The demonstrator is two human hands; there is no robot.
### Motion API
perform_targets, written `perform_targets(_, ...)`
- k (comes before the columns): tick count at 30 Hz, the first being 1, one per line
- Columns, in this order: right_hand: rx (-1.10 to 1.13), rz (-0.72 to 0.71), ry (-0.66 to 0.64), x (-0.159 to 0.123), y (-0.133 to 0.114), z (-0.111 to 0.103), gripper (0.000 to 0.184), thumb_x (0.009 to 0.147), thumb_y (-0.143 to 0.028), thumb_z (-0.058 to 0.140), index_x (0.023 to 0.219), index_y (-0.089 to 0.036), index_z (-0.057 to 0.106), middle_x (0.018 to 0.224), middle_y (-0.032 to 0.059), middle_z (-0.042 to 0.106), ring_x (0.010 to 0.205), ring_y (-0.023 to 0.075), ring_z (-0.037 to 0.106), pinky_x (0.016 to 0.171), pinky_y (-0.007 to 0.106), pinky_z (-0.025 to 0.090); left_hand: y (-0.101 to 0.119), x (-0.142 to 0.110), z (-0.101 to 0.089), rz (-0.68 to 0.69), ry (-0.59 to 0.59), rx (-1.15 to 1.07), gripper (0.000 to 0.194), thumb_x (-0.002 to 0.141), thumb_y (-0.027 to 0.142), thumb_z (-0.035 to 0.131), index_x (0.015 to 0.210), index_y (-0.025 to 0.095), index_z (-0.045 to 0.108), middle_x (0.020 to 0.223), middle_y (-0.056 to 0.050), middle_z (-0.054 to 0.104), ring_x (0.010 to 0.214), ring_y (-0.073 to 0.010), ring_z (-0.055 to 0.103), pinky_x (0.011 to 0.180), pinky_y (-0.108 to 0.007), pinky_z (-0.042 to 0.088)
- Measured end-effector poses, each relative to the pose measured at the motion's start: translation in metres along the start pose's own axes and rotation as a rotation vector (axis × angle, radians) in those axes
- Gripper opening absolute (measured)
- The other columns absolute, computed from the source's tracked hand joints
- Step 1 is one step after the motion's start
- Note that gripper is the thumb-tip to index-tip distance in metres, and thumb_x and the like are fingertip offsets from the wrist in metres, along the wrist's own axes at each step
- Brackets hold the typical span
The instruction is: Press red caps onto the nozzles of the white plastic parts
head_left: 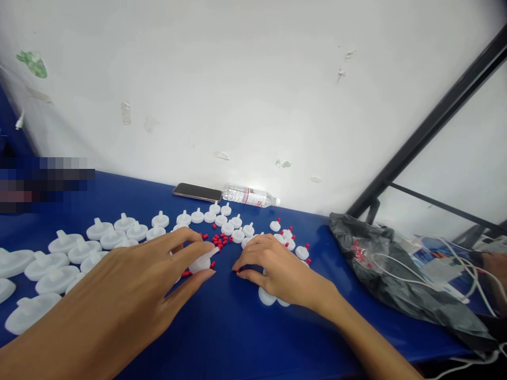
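My left hand (pixel 144 274) is closed on a white disc with a stem (pixel 201 263), held between thumb and fingers with its stem tilted toward the right. To its right, my right hand (pixel 273 264) has thumb and fingertips pinched together low over the table. A bit of red shows at those fingertips, seemingly a small red cap (pixel 237 271), mostly hidden. Loose red caps (pixel 220 241) lie between and beyond the hands. Many bare-stemmed white discs (pixel 81 251) spread to the left and back. Beside my right hand, several white discs with red-tipped stems (pixel 302 252) stand on the table.
A phone (pixel 197 192) and a clear bottle lying on its side (pixel 249 196) rest against the wall on the blue table (pixel 237 338). At right are a dark plastic bag (pixel 368 279), white cables (pixel 467 264) and a black metal frame (pixel 428 126).
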State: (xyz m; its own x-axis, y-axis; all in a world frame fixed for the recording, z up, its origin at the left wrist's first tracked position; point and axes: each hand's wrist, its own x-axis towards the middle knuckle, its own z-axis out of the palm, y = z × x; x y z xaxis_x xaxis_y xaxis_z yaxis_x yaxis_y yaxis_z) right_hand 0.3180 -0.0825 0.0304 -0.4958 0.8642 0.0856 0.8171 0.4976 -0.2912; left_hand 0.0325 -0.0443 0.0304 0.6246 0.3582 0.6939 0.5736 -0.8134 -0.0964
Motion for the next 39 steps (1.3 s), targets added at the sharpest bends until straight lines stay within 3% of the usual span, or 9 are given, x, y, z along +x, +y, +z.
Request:
perform_targets(4, -0.008, -0.016, -0.001, 0.000, 0.001, 0.001, 0.011, 0.113, -0.015, 0.083, 0.113, -0.023, 0.090, 0.115, 0.0047, 0.093, 0.114, 0.0253, 0.084, 0.117, 0.044, 0.052, 0.001, -0.005, 0.004, -0.021, -0.063, -0.069, 0.063, 0.124, 0.035, 0.026, 0.116, 0.031, 0.089, 0.107, -0.004, 0.092, 0.081, -0.0260, 0.091, 0.058, -0.037, 0.066)
perform_targets(9, -0.015, -0.025, 0.060, -0.003, 0.001, 0.001, 0.019, 0.115, -0.019, 0.082, 0.132, -0.026, 0.087, 0.119, 0.0067, 0.092, 0.116, 0.0269, 0.083, 0.119, 0.046, 0.053, 0.000, -0.012, 0.013, -0.103, -0.234, -0.137, 0.041, 0.111, 0.029, 0.048, 0.115, 0.034, 0.088, 0.109, -0.006, 0.086, 0.074, -0.0238, 0.084, 0.058, -0.033, 0.063)
perform_targets(13, 0.229, -0.033, 0.184, -0.006, -0.007, -0.007, 0.021, 0.114, -0.024, 0.085, 0.135, -0.031, 0.085, 0.117, 0.0011, 0.093, 0.118, 0.0245, 0.085, 0.122, 0.044, 0.055, -0.001, -0.013, 0.018, -0.134, -0.282, -0.223, 0.036, 0.108, 0.028, 0.052, 0.116, 0.034, 0.087, 0.112, -0.006, 0.081, 0.072, -0.0220, 0.083, 0.058, -0.031, 0.063)
perform_targets(17, 0.468, -0.064, 0.277, -0.007, -0.017, -0.011, 0.016, 0.111, -0.028, 0.090, 0.126, -0.030, 0.087, 0.111, -0.0015, 0.093, 0.108, 0.0217, 0.087, 0.111, 0.037, 0.062, 0.003, -0.016, 0.022, -0.175, -0.325, -0.319, 0.028, 0.105, 0.026, 0.058, 0.113, 0.031, 0.085, 0.116, -0.006, 0.080, 0.082, -0.0232, 0.087, 0.063, -0.030, 0.066)
perform_targets(25, 0.491, -0.081, 0.338, -0.006, -0.018, -0.004, 0.001, 0.110, -0.029, 0.090, 0.111, -0.029, 0.090, 0.113, -0.0012, 0.093, 0.109, 0.0214, 0.086, 0.109, 0.037, 0.064, 0.008, -0.011, 0.018, -0.066, -0.237, -0.254, 0.041, 0.110, 0.020, 0.057, 0.139, 0.034, 0.082, 0.117, -0.006, 0.079, 0.078, -0.0217, 0.084, 0.064, -0.030, 0.067)
perform_targets(28, 0.512, -0.103, 0.362, -0.005, -0.018, -0.004, 0.005, 0.108, -0.024, 0.092, 0.110, -0.028, 0.091, 0.113, -0.0012, 0.094, 0.108, 0.0198, 0.086, 0.108, 0.034, 0.064, 0.011, -0.006, 0.015, 0.004, -0.106, -0.199, 0.040, 0.119, 0.025, 0.045, 0.135, 0.030, 0.081, 0.115, -0.007, 0.081, 0.083, -0.0240, 0.086, 0.061, -0.030, 0.068)
perform_targets(32, 0.607, -0.119, 0.398, -0.003, -0.019, 0.000, 0.006, 0.104, -0.023, 0.096, 0.106, -0.027, 0.092, 0.108, -0.0014, 0.093, 0.104, 0.0190, 0.087, 0.103, 0.032, 0.065, 0.018, 0.000, 0.010, 0.088, -0.021, -0.120, 0.058, 0.126, 0.027, 0.023, 0.127, 0.029, 0.081, 0.113, -0.006, 0.085, 0.093, -0.0227, 0.089, 0.066, -0.027, 0.070)
perform_targets(35, 0.698, -0.095, 0.409, -0.001, -0.019, 0.002, 0.006, 0.101, -0.026, 0.099, 0.103, -0.028, 0.094, 0.106, -0.0011, 0.093, 0.102, 0.0191, 0.087, 0.101, 0.031, 0.066, 0.019, 0.002, 0.009, 0.073, -0.022, -0.114, 0.064, 0.127, 0.032, 0.017, 0.133, 0.027, 0.080, 0.114, -0.007, 0.085, 0.081, -0.0216, 0.087, 0.060, -0.029, 0.070)
perform_targets(39, 0.747, -0.060, 0.452, -0.002, -0.018, 0.001, 0.007, 0.099, -0.029, 0.101, 0.100, -0.028, 0.094, 0.102, -0.0007, 0.093, 0.098, 0.0187, 0.087, 0.096, 0.031, 0.065, 0.014, 0.000, 0.012, 0.021, 0.011, -0.099, 0.055, 0.128, 0.036, 0.026, 0.140, 0.023, 0.078, 0.114, -0.009, 0.084, 0.064, -0.0197, 0.082, 0.051, -0.029, 0.066)
